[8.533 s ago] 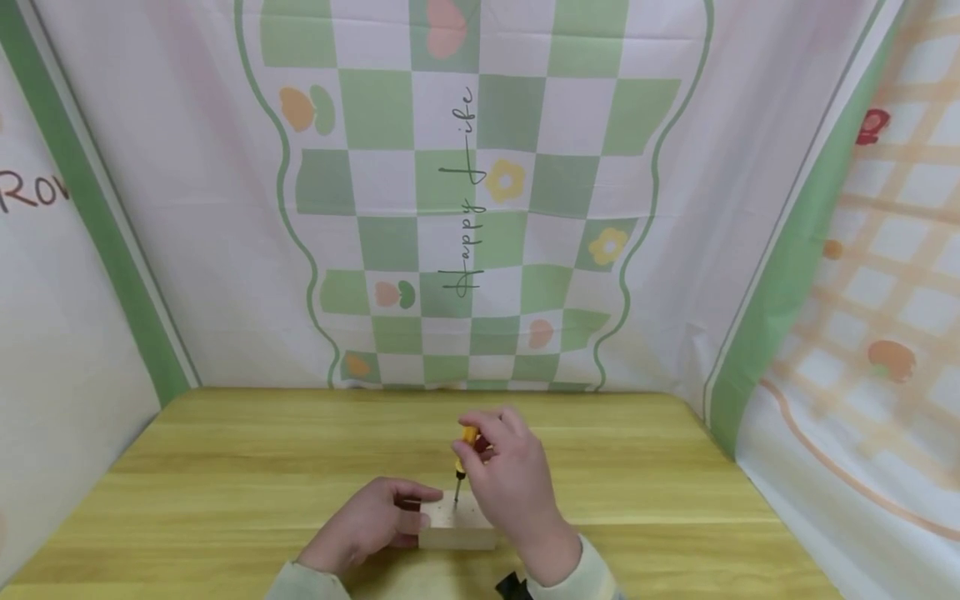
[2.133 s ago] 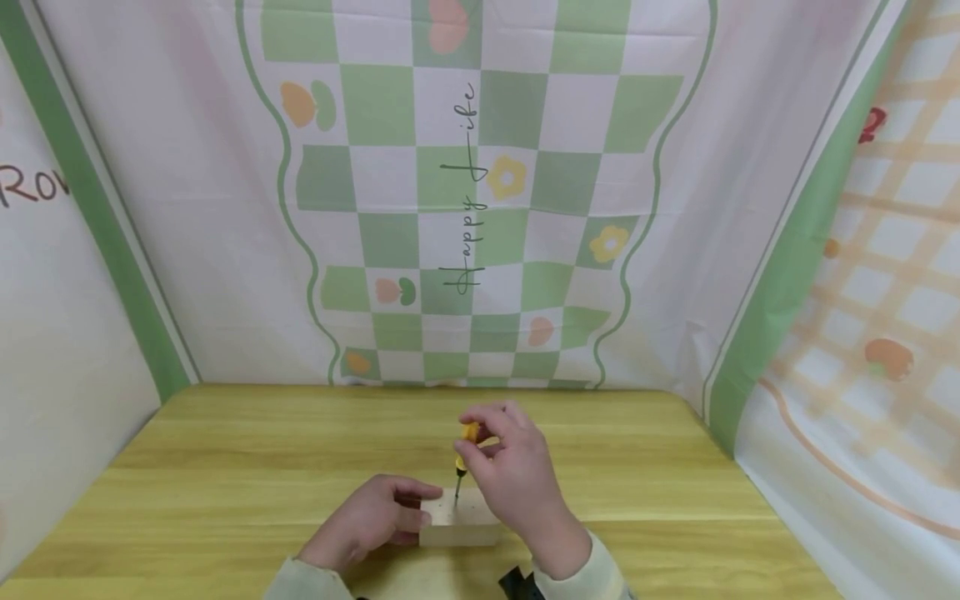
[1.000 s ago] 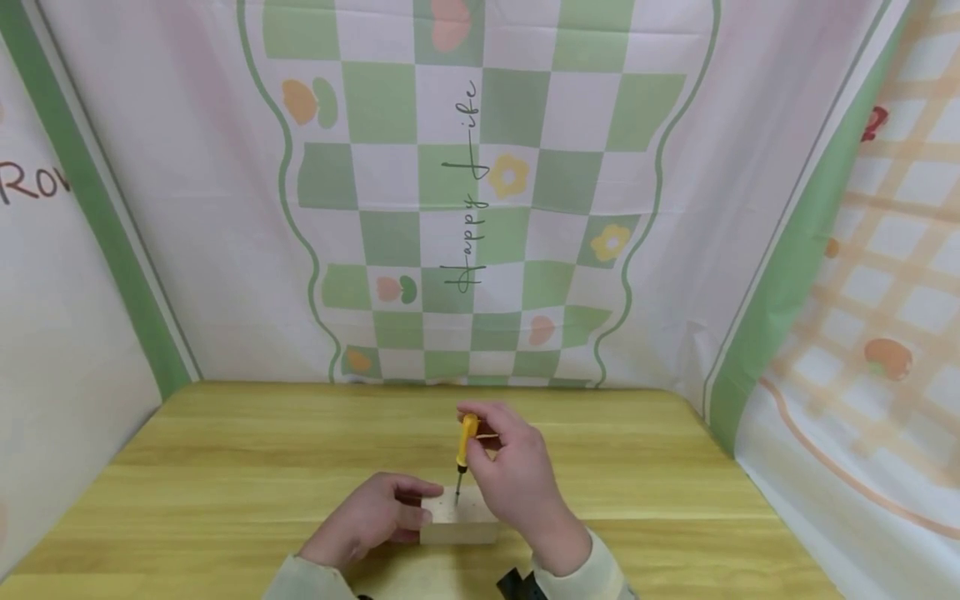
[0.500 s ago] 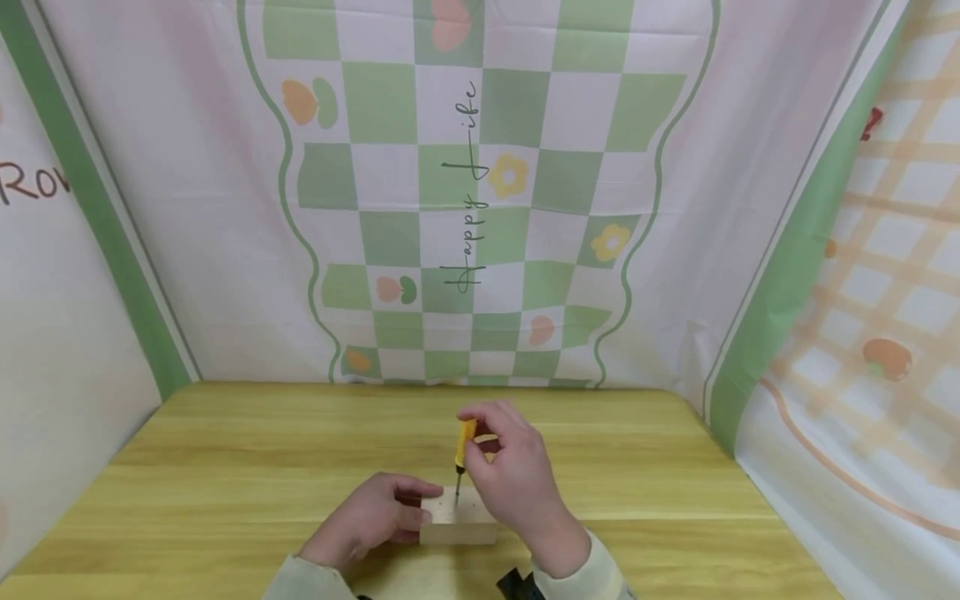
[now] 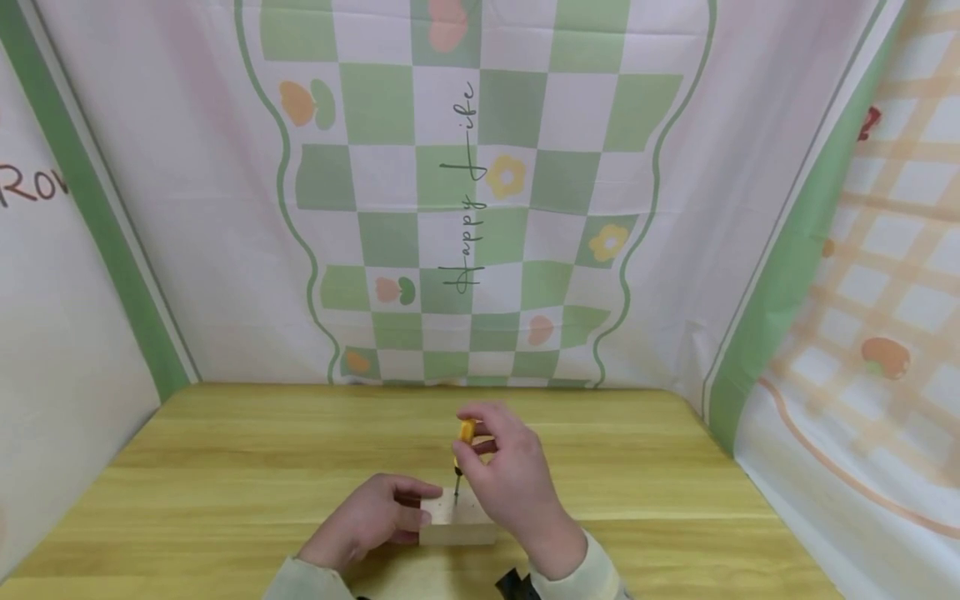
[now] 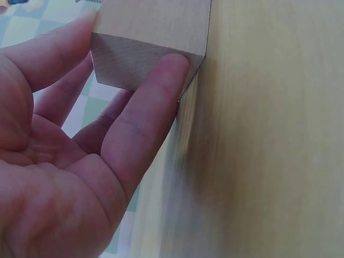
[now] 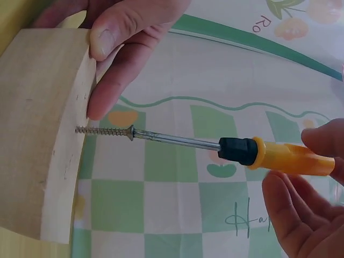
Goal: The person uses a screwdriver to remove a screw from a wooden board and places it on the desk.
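A pale wooden block (image 5: 457,535) lies on the table in front of me. My left hand (image 5: 372,518) grips its left end, thumb and fingers on opposite sides, as the end face of the block (image 6: 131,62) shows in the left wrist view. A threaded screw (image 7: 105,131) stands in the top face, most of its thread exposed. The tip of a yellow-handled screwdriver (image 7: 293,158) meets the screw head in line with it. With thumb and fingers my right hand (image 5: 516,475) pinches the handle, which is partly covered in the head view. Small dark marks dot the block's top.
The wood-grain table (image 5: 225,467) stretches around the block on all sides. Behind it hangs a green-and-white checked cloth (image 5: 442,183), with more printed cloth at left and right. A black device (image 5: 516,585) sits at the right cuff.
The right fingers have shifted round the screwdriver handle repeatedly; half a second ago more of the handle showed, now the thumb lies across it. Block and left hand stay in place.
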`<state>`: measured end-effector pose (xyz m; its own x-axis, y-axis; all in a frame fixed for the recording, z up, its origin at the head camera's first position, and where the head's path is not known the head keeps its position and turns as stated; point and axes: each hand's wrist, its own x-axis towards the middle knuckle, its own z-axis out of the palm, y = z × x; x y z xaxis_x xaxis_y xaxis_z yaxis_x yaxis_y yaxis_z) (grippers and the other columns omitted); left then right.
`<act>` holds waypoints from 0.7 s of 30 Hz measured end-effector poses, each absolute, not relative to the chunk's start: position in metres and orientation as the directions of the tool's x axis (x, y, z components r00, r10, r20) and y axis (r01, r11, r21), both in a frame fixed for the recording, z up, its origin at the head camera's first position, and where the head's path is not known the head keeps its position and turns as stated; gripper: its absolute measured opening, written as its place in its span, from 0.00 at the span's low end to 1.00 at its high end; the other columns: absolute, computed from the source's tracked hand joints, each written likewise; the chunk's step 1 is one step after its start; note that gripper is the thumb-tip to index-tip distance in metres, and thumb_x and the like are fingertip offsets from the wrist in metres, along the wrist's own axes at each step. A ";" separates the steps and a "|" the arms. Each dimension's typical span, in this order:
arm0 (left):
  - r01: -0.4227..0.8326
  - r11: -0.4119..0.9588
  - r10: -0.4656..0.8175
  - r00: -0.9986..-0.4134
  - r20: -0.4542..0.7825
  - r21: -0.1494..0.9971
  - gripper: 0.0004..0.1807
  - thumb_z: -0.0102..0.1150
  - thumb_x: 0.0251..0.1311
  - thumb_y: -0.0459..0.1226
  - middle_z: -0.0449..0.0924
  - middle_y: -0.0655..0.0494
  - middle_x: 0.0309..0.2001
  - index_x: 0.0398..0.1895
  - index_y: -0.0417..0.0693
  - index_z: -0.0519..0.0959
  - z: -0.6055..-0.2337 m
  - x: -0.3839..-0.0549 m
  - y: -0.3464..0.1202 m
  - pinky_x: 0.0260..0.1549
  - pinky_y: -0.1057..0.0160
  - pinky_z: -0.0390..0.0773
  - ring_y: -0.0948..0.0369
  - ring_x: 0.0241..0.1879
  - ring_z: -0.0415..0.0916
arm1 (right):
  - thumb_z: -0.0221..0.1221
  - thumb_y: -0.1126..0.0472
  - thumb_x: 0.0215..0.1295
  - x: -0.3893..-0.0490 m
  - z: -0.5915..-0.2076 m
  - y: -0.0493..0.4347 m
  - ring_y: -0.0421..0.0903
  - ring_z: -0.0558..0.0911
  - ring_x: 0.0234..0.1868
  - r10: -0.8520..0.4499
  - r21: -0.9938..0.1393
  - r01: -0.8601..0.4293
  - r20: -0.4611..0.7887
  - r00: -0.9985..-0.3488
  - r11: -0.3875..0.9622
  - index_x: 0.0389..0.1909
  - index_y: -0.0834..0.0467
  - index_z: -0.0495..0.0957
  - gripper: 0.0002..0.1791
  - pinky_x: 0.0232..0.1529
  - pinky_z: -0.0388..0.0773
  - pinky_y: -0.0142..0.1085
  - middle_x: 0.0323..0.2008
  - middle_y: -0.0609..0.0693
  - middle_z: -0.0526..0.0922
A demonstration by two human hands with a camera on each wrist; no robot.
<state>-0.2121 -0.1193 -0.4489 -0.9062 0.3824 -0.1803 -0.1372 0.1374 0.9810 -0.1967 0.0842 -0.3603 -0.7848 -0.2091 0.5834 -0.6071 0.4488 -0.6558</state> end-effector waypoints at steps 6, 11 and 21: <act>-0.133 0.132 0.382 -0.908 -0.174 0.982 0.19 0.67 0.59 0.27 0.79 0.48 0.46 0.55 0.39 0.82 -0.450 -0.212 -0.118 0.39 0.53 0.84 0.54 0.43 0.79 | 0.67 0.72 0.59 -0.197 -0.361 0.083 0.39 0.81 0.37 -0.185 -0.636 -0.628 0.621 -0.761 0.449 0.45 0.56 0.82 0.14 0.37 0.82 0.30 0.39 0.43 0.75; -0.139 0.119 0.383 -0.907 -0.175 0.983 0.19 0.66 0.59 0.26 0.79 0.46 0.47 0.55 0.37 0.82 -0.450 -0.212 -0.118 0.39 0.53 0.84 0.54 0.43 0.79 | 0.63 0.75 0.58 -0.198 -0.361 0.083 0.39 0.81 0.40 -0.196 -0.630 -0.647 0.634 -0.748 0.430 0.46 0.55 0.83 0.17 0.40 0.82 0.31 0.39 0.40 0.78; -0.134 0.116 0.389 -0.906 -0.169 0.984 0.20 0.65 0.59 0.26 0.79 0.46 0.48 0.56 0.35 0.81 -0.451 -0.213 -0.118 0.39 0.53 0.84 0.54 0.43 0.79 | 0.66 0.75 0.59 -0.198 -0.361 0.084 0.41 0.80 0.38 -0.178 -0.623 -0.643 0.642 -0.746 0.446 0.45 0.54 0.85 0.16 0.38 0.83 0.32 0.41 0.42 0.76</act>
